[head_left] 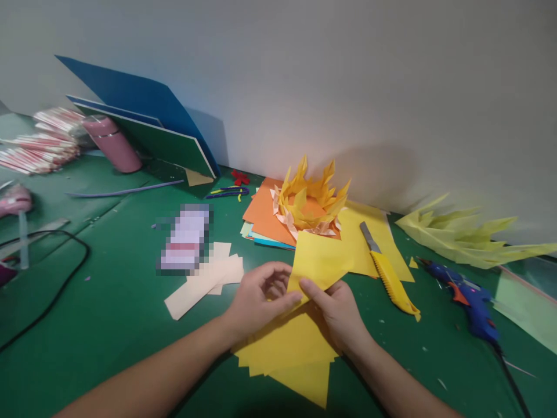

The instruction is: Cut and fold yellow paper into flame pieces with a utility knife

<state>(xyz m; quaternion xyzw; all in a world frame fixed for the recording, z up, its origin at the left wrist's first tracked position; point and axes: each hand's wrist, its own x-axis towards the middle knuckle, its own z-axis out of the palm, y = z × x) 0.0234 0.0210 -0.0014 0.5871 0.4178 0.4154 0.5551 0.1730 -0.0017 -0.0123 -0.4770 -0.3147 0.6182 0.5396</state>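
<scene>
A sheet of yellow paper [322, 258] is held up in front of me between both hands. My left hand [265, 299] pinches its lower left edge, thumb on the near side and fingers curled behind. On the lower right edge, my right hand [337, 307] presses with its thumb; its other fingers are hidden behind the paper. Below my hands lies a fanned stack of yellow paper [296, 348] on the green table. Just beyond the held sheet stands a ring of folded orange-yellow paper points [311, 197], with pale pink folded pieces around its base.
A yellow-handled cutter knife [391, 284] and a blue glue gun [470, 302] lie to the right, before a folded light-green paper strip [461, 232]. Left are pale paper strips [204, 287], a blurred-out phone [185, 238], a black cable [82, 261], and a pink bottle [114, 144] beside leaning boards [152, 136].
</scene>
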